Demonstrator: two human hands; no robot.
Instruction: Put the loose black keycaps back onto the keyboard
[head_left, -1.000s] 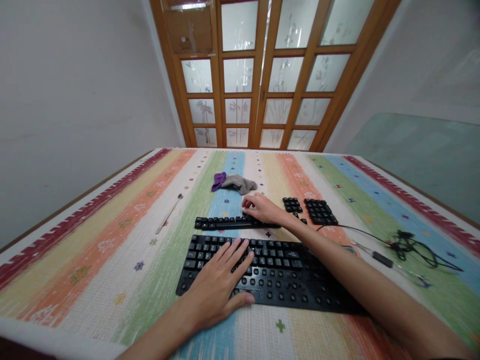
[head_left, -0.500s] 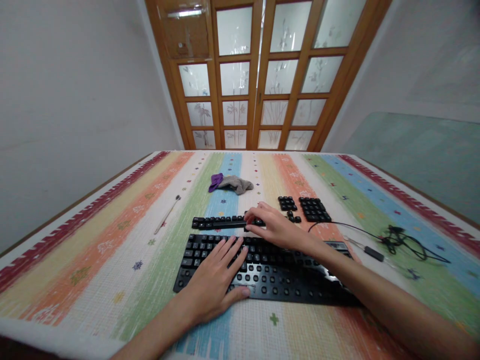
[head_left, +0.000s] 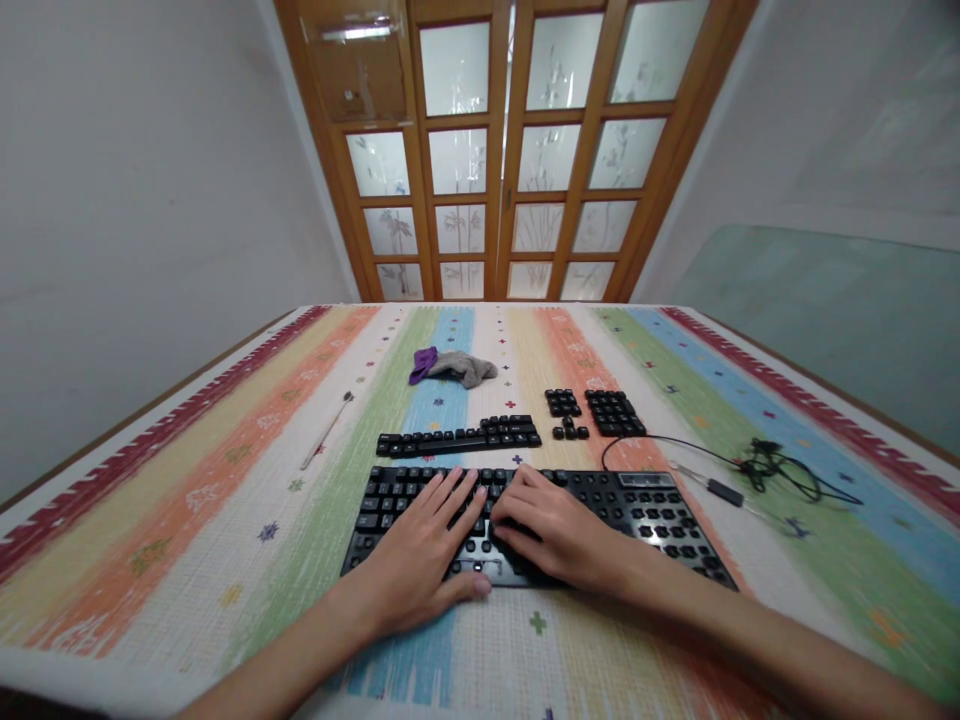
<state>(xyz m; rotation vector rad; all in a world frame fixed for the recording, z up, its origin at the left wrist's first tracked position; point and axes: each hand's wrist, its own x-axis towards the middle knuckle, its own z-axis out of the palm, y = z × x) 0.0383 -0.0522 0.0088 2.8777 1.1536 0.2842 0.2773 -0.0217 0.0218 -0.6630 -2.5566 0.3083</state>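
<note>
A black keyboard (head_left: 487, 572) lies in front of me; its upper left carries keycaps, while the lower middle and right show bare switch posts. My left hand (head_left: 420, 550) rests flat on its left part, fingers spread and thumb out along the front edge. Over the middle of the keyboard, my right hand (head_left: 551, 525) is curled with its fingertips pressed together low over the switches. A small black keycap seems to be in that pinch, mostly covered by the fingers. Just behind the keyboard lies a row of loose black keycaps (head_left: 457, 440).
More loose keycaps stand in blocks (head_left: 615, 412) at the back right. A cable (head_left: 765, 465) coils on the right, near a thin tool with a dark handle (head_left: 725, 492). A grey and purple cloth (head_left: 465, 368) lies further back. On the left is a slim brush (head_left: 328, 430).
My right hand has come back from the loose keycap row to the middle of the keyboard, fingers now curled down. My left hand stays on the keyboard. The view has shifted slightly.
</note>
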